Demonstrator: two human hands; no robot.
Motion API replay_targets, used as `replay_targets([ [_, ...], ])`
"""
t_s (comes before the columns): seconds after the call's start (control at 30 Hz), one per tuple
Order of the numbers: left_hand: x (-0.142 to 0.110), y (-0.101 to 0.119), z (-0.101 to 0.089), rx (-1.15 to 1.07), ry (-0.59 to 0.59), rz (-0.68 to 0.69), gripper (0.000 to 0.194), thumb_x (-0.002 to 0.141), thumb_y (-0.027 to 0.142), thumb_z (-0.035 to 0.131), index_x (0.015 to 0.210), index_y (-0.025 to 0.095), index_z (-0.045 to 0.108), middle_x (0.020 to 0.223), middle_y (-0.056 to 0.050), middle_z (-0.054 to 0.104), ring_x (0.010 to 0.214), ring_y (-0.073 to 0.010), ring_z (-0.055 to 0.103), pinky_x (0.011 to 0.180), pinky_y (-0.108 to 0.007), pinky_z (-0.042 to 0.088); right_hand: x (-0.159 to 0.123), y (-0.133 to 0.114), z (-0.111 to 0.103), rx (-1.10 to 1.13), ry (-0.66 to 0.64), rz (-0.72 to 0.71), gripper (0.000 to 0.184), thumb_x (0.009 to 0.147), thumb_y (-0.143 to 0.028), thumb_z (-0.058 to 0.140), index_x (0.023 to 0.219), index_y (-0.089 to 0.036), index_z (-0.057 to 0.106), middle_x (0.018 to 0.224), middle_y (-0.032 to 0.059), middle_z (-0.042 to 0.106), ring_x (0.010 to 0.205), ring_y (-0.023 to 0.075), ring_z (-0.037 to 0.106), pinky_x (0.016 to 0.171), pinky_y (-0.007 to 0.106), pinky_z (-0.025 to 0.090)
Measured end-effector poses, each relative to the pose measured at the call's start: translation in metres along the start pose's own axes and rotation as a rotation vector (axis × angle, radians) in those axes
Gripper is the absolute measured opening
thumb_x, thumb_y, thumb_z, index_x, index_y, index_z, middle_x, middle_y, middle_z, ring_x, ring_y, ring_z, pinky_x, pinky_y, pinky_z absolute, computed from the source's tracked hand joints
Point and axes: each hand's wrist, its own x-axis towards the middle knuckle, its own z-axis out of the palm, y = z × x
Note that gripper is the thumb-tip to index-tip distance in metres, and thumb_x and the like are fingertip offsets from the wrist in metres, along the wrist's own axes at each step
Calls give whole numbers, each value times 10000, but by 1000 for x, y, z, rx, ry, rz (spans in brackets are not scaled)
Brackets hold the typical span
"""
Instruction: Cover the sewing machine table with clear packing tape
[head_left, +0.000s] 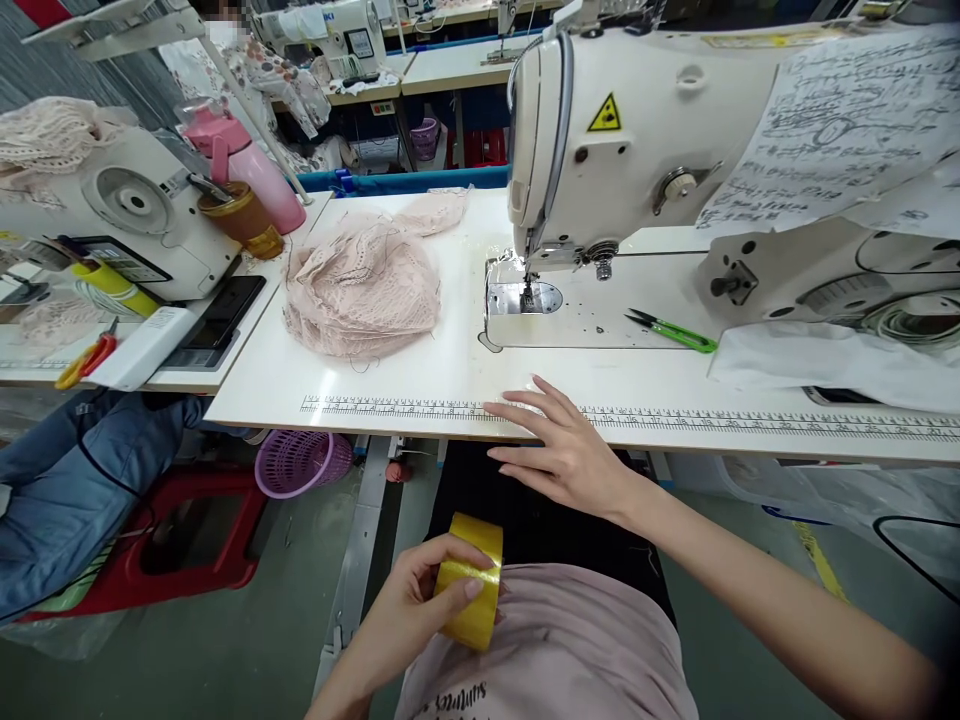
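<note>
- While the right hand point(566, 455) is free, the left hand point(420, 600) has charge of the roll of yellow tape point(486, 605).
- Location of roll: in front of the person's shirt point(570, 640), below the near edge of the bench point(457, 350) and apart from it.
- Left fingers: grasping the roll, thumb pressed across the outer face, index finger above it, other fingertips just showing at the far side.
- Right fingers: released, spread and holding nothing; they lie over the printed ruler point(405, 408) at the bench edge. From where I stand I cannot tell whether they touch it.
- Handling, in my judgement: fairly light, firm enough to keep its round form, not fragile. The glossy outer face looks smooth and might slide under a loose thumb; any exposed glue would cling to skin.
- Recommended hold: across the width, by the two side edges, or thumb outside with a finger through the core. I cannot make out the loose end.
- Surroundings: soft pink lace point(364, 285) heaped to the left of the sewing machine point(637, 130); green snips point(671, 330) lie to the right of its needle. The lace looks likely to snag on bare adhesive.
</note>
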Motion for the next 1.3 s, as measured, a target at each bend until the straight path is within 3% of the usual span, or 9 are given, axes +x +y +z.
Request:
replay_targets([
  [0.2,1,2,2,-84,-10,-22,240,824,408,767,944,202,738,916,-49,746,853,-162,728,770,-217,567,-2,-4,3,-154,-113,80,459,1013,-264,523,1445,-111,504,1484,91,528,1430,257,433,1235,538,309],
  [0.4,9,12,8,-144,-46,-32,306,776,433,804,927,178,727,903,-72,740,800,-214,747,754,-299,598,-3,-6,-1,46,-180,-2,395,1018,-232,493,1396,-140,561,1438,69,575,1459,232,391,1245,542,285],
  [0.5,11,23,15,-127,-13,-28,322,766,456,806,919,181,735,922,-83,746,828,-224,745,780,-319,600,-10,-13,-8,264,-91,-22,321,987,-156,518,1283,-171,643,1293,45,687,1402,201,476,1204,454,396],
  [0.63,13,40,27,-152,-1,28,328,756,445,818,964,204,739,1042,-109,757,962,-270,735,853,-359,593,-33,-30,-15,492,166,247,378,978,-93,462,1306,-229,592,1272,70,688,1244,174,615,1075,379,527],
  [0.8,25,57,45,-120,-43,95,354,780,416,801,1077,238,726,1189,-93,711,1084,-277,695,938,-362,570,-70,-64,-16,665,315,454,424,991,-498,503,1329,-241,486,1338,146,577,1246,264,585,987,419,565],
  [0.93,35,66,62,7,-94,146,353,812,383,777,1136,264,700,1226,-65,680,1153,-235,643,925,-275,536,-85,-80,-21,523,439,535,431,956,-597,524,1209,-249,550,1171,115,602,1091,238,627,894,362,580],
  [1.07,37,70,79,-80,-156,125,330,818,348,772,1113,228,686,1167,-93,720,1068,-259,704,910,-345,568,-71,-42,-49,372,441,552,263,1053,-373,389,1069,-245,618,1043,79,678,1015,211,657,856,352,567],
  [1.23,36,59,88,-68,-225,134,335,811,335,780,1101,206,672,1169,-114,733,1069,-279,719,958,-393,562,5,68,-65,-174,-147,670,326,963,-180,475,1255,-164,618,1407,132,579,1300,297,547,1050,449,502],
  [1.3,34,53,88,-85,-238,128,339,806,341,784,1097,209,672,1172,-117,733,1076,-279,718,955,-385,558,40,109,-59,-220,-169,699,364,922,-67,411,1182,-142,654,1266,152,651,1161,284,627,954,412,541],
])
